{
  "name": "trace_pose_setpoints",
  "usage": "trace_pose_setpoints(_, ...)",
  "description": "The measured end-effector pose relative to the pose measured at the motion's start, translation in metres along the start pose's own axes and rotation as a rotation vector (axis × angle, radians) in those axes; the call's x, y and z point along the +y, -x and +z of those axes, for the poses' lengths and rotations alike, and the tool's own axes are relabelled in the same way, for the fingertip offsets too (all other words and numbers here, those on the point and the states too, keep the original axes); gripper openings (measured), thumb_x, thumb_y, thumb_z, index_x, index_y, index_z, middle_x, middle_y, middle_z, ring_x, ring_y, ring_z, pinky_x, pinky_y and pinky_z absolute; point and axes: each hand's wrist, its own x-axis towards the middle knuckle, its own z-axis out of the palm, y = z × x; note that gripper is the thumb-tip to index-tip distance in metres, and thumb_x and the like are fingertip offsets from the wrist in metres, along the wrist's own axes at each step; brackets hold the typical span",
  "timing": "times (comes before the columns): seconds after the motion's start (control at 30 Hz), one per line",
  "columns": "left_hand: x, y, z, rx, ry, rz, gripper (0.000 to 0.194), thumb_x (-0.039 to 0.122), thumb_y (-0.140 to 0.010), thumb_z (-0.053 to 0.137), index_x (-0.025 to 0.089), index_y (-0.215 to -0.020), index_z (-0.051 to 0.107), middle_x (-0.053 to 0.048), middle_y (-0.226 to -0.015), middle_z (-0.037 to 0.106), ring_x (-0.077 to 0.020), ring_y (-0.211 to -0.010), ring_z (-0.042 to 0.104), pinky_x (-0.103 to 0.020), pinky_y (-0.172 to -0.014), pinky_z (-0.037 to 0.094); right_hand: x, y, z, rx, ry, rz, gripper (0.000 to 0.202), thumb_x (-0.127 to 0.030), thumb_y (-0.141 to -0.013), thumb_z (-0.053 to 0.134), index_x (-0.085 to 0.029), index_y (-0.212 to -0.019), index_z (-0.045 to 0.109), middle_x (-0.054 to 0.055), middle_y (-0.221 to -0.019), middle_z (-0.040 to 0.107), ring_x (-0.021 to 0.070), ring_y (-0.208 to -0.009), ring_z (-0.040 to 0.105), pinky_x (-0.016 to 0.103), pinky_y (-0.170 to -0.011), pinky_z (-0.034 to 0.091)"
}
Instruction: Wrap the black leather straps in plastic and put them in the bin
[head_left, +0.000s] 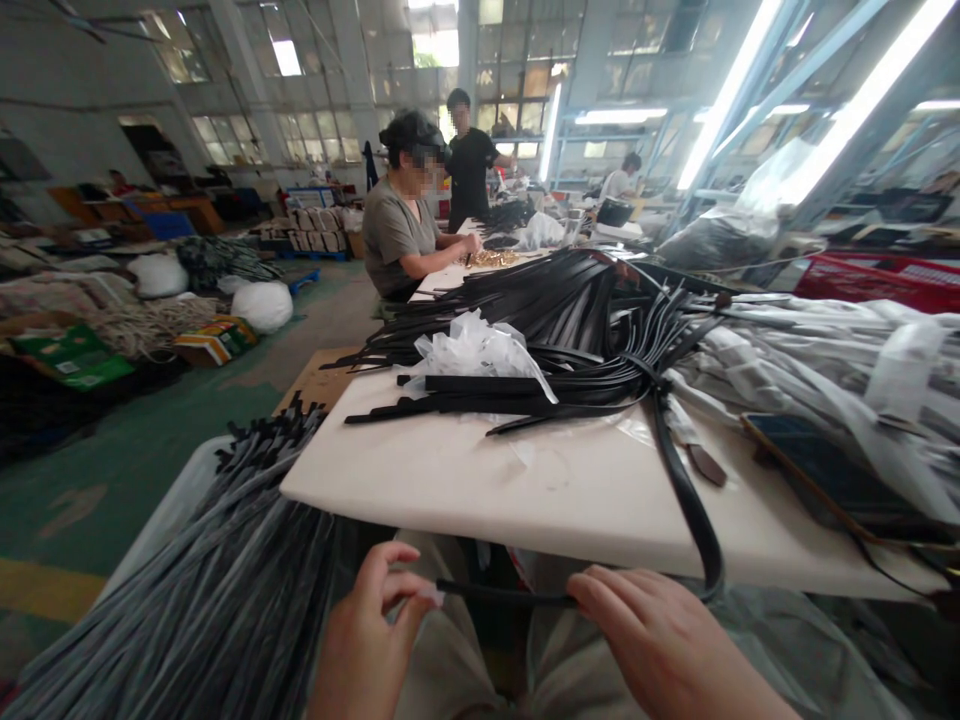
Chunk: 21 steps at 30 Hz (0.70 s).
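A black strap [510, 596] is stretched level over my lap, below the table's near edge. Its left end is pinched between the thumb and fingers of my left hand [379, 620], where a small whitish bit shows at the fingertips. My right hand [652, 625] is closed over the strap further along, palm down. From there the strap loops up over the table edge towards a bundle of black straps [555, 310]. Crumpled clear plastic [480, 350] rests on that bundle.
Grey-wrapped straps [247, 560] fill a white bin at my left. On the table [450, 480], a phone [840, 470] and white-wrapped straps [810, 350] lie to the right. A co-worker [409, 210] works further along, with more people behind.
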Motion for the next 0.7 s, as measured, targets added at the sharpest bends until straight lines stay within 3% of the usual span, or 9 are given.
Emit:
trace_pose_setpoints(0.17, -0.002, -0.001, 0.004, -0.031, -0.044, 0.101, 0.019, 0.024, -0.079, 0.062, 0.027, -0.098, 0.059, 0.008, -0.075, 0.077, -0.0154, -0.076, 0.074, -0.022, -0.074, 0.053, -0.002, 0.002, 0.000, -0.021, 0.037, 0.013, 0.048, 0.001, -0.063, 0.040, -0.022, -0.104, 0.050, 0.000, -0.089, 0.070, 0.0157, -0.065, 0.062, 0.029, -0.064, 0.038)
trace_pose_setpoints(0.27, -0.004, -0.002, 0.006, -0.072, -0.089, 0.296, 0.018, 0.017, -0.077, 0.061, 0.027, -0.089, 0.069, 0.007, -0.077, 0.078, -0.0138, -0.073, 0.073, -0.019, -0.070, 0.053, -0.002, 0.001, -0.002, -0.010, 0.087, -0.005, 0.049, 0.000, -0.061, 0.044, -0.021, -0.105, 0.052, -0.001, -0.089, 0.069, 0.0167, -0.068, 0.061, 0.030, -0.066, 0.037)
trace_pose_setpoints(0.37, -0.005, -0.003, 0.006, -0.189, -0.155, 0.472, 0.018, 0.015, -0.080, 0.061, 0.027, -0.083, 0.075, 0.004, -0.080, 0.077, -0.0140, -0.074, 0.073, -0.018, -0.070, 0.053, 0.000, -0.004, -0.007, -0.015, 0.126, -0.072, 0.043, 0.000, -0.062, 0.048, -0.020, -0.100, 0.053, -0.001, -0.088, 0.068, 0.0168, -0.067, 0.059, 0.032, -0.065, 0.035)
trace_pose_setpoints(0.53, -0.004, 0.002, 0.010, -0.346, -0.253, 0.404, 0.020, 0.012, -0.083, 0.059, 0.024, -0.086, 0.075, 0.001, -0.081, 0.077, -0.0149, -0.079, 0.072, -0.020, -0.073, 0.052, -0.005, -0.016, -0.012, -0.067, 0.153, -0.144, 0.033, -0.004, -0.067, 0.059, -0.019, -0.097, 0.052, -0.002, -0.079, 0.064, 0.0160, -0.064, 0.055, 0.033, -0.063, 0.033)
trace_pose_setpoints(0.7, -0.009, 0.016, 0.035, -0.336, -0.361, 0.464, 0.023, 0.005, -0.080, 0.052, 0.021, -0.080, 0.069, 0.001, -0.078, 0.074, -0.0159, -0.075, 0.070, -0.022, -0.065, 0.050, -0.036, -0.029, 0.016, -0.123, 0.171, -0.235, 0.019, -0.018, -0.075, 0.066, -0.020, -0.081, 0.048, -0.003, -0.067, 0.055, 0.0173, -0.054, 0.050, 0.035, -0.051, 0.026)
